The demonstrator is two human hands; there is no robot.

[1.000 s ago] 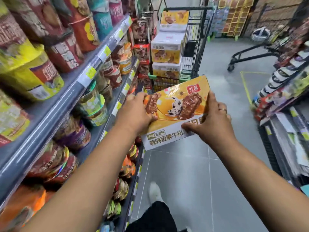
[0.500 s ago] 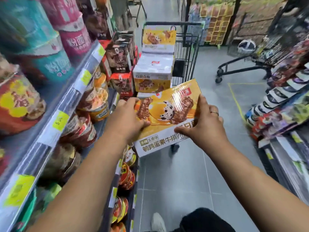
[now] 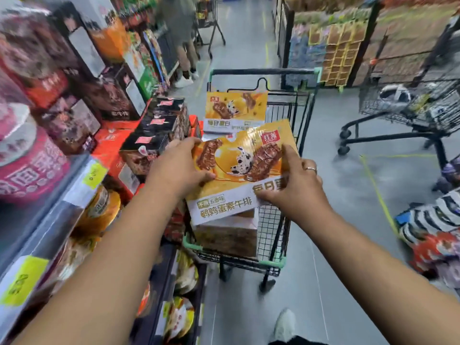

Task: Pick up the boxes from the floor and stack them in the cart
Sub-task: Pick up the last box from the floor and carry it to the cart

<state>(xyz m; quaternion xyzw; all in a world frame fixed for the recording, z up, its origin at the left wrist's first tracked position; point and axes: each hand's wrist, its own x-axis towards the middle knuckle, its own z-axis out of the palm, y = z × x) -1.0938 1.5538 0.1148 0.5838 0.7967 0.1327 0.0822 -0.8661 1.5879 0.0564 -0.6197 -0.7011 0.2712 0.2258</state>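
I hold a flat yellow snack box with both hands, right above the near end of the wire shopping cart. My left hand grips its left edge, thumb on the printed face. My right hand grips the right edge; a ring shows on one finger. Inside the cart, boxes are stacked, and another yellow box lies on top at the far end. The held box hides most of the stack below it.
Shelves of boxed and tubbed food run close along my left arm. A second cart stands on the right, with packaged goods low at right. A person's legs stand down the aisle. Grey floor lies around the cart.
I have walked up to the cart; it is much closer now, and the held box has gone from in front of it to directly over its near end. Both hands keep their hold.
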